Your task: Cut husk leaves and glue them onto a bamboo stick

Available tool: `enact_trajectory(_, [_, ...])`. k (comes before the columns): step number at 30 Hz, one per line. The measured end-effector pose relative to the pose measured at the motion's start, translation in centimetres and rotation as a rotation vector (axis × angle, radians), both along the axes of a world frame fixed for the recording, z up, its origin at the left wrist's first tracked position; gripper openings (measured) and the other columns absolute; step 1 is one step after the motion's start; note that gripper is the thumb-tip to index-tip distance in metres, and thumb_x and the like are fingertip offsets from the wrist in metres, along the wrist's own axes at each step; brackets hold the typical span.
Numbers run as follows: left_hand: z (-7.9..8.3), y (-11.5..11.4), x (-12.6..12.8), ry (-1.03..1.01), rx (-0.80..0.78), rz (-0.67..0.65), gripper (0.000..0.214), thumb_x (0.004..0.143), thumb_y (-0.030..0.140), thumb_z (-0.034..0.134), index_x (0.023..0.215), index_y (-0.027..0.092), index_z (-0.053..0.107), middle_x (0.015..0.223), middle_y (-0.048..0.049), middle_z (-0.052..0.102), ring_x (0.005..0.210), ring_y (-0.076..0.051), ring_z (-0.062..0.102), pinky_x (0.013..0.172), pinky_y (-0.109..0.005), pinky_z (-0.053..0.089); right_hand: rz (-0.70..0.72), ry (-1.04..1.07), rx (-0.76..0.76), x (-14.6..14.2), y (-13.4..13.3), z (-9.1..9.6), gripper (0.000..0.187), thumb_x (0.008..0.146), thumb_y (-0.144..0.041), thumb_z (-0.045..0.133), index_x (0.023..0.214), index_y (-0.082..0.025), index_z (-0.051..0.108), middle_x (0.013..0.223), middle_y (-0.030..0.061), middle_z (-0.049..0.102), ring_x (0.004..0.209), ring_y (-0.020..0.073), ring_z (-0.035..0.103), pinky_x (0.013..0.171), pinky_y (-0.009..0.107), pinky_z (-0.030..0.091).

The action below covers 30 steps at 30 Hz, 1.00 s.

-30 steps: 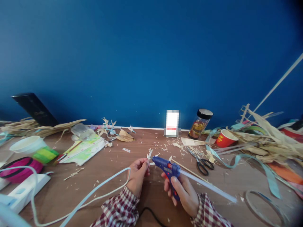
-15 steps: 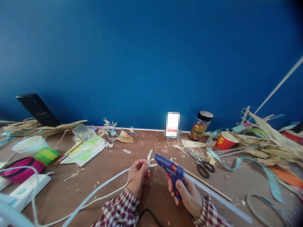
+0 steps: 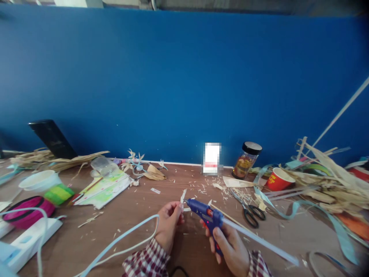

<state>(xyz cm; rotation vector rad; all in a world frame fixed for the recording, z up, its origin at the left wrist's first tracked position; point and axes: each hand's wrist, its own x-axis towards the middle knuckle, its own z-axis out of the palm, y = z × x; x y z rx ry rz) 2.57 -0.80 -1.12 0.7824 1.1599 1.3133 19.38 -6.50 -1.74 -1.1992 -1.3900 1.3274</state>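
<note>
brown tabletop (image 3: 129, 207) beneath a blue glue gun (image 3: 200, 208) with translucent stick (image 3: 259, 241)

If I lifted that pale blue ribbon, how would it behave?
The ribbon would probably hang floppy, since it lies in loose waves. Looking thin and flat, it's likely light. It runs beside the red cup, so a tug might nudge that.

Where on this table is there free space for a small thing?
Mostly bare: between the scissors, teal ribbon and glue stick; also, with scattered scraps, between the painted sheet and white cable. Crowded: far right, with husks.
</note>
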Motion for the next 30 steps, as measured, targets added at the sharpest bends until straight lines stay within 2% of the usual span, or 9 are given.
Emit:
enact_trajectory(13, [0.09,-0.15,0.04,0.058,0.016,0.003,0.031,0.06,0.041,0.067,0.07,0.013,0.062,0.053,0.003,0.054,0.046,-0.009,0.048,0.045,-0.019,0.04,-0.038,-0.076,0.006,-0.19,0.11,0.46,0.049,0.081,-0.059,0.033,0.082,-0.013,0.051,0.051,-0.0021,0.047,0.036,0.006,0.038,0.033,0.016,0.031])
enact_trajectory(22, [0.06,-0.3,0.07,0.048,-0.007,-0.003,0.028,0.063,0.037,0.067,0.074,0.013,0.06,0.054,0.0031,0.054,0.049,-0.009,0.048,0.047,-0.018,0.041,-0.046,-0.137,0.019,0.13,0.3,0.01,0.052,0.081,-0.058,0.033,0.089,-0.012,0.054,0.051,-0.0005,0.048,0.037,0.0071,0.037,0.033,0.017,0.03])
enact_trajectory(30, [0.0,-0.26,0.06,0.043,0.011,-0.007,0.028,0.061,0.039,0.067,0.072,0.014,0.061,0.053,0.0034,0.053,0.047,-0.009,0.048,0.046,-0.019,0.042,-0.053,-0.216,0.038,0.2,0.22,0.56,0.057,0.081,-0.06,0.03,0.094,-0.01,0.056,0.053,0.001,0.05,0.04,0.0084,0.04,0.036,0.019,0.033])
